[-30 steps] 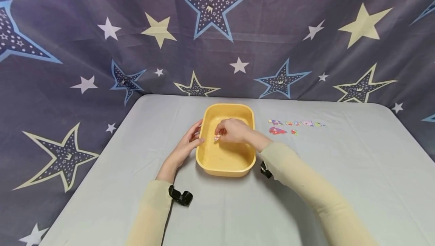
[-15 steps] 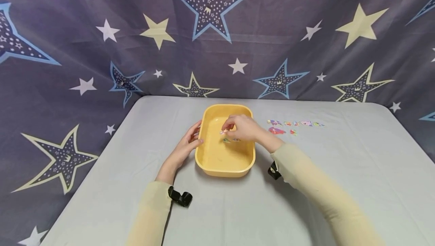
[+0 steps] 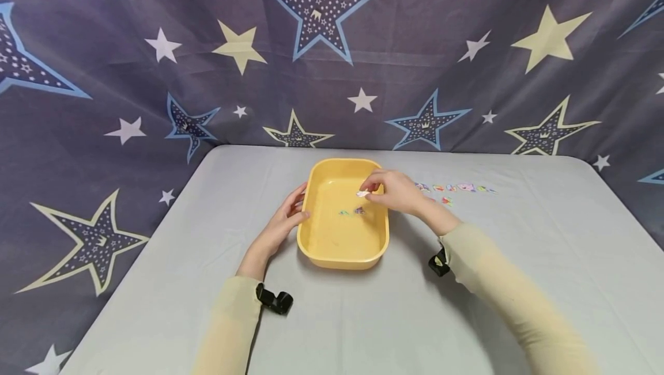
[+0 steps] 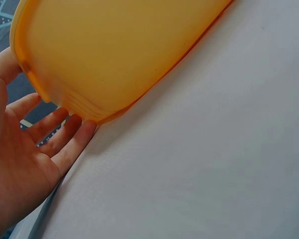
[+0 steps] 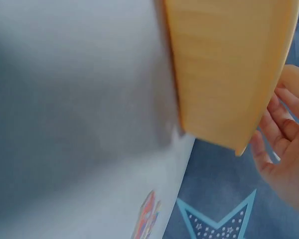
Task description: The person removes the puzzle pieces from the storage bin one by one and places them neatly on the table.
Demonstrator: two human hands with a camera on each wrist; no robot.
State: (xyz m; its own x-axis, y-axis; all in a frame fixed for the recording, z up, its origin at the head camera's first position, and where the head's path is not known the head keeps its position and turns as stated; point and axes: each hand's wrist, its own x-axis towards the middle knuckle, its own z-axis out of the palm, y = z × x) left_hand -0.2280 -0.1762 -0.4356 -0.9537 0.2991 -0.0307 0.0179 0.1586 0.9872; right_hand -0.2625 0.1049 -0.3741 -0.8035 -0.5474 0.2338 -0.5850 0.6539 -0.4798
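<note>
A yellow plastic basin (image 3: pixel 337 242) stands on the table in the head view. My left hand (image 3: pixel 282 222) holds its left side, thumb over the rim and fingers against the outer wall; the left wrist view shows these fingers (image 4: pixel 72 132) touching the wall. Over the basin's right rim, my right hand (image 3: pixel 398 192) pinches a small, pale sticker-like cutout (image 3: pixel 361 193) between thumb and fingers. On the basin floor lie a greenish cutout (image 3: pixel 344 212) and a dark purple cutout (image 3: pixel 359 210). The right wrist view hides the pinched piece behind the basin wall.
Several colourful cutouts (image 3: pixel 466 187) lie in a row on the grey-white table (image 3: pixel 363 317), right of the basin. A small red-green cutout (image 3: pixel 447 200) lies below that row. A star-patterned curtain (image 3: pixel 394 46) hangs behind the table's back edge.
My right hand has moved right, from the middle of the basin to its right rim, with the pale cutout pinched. Two cutouts on the basin floor have come into view. My left hand stays put.
</note>
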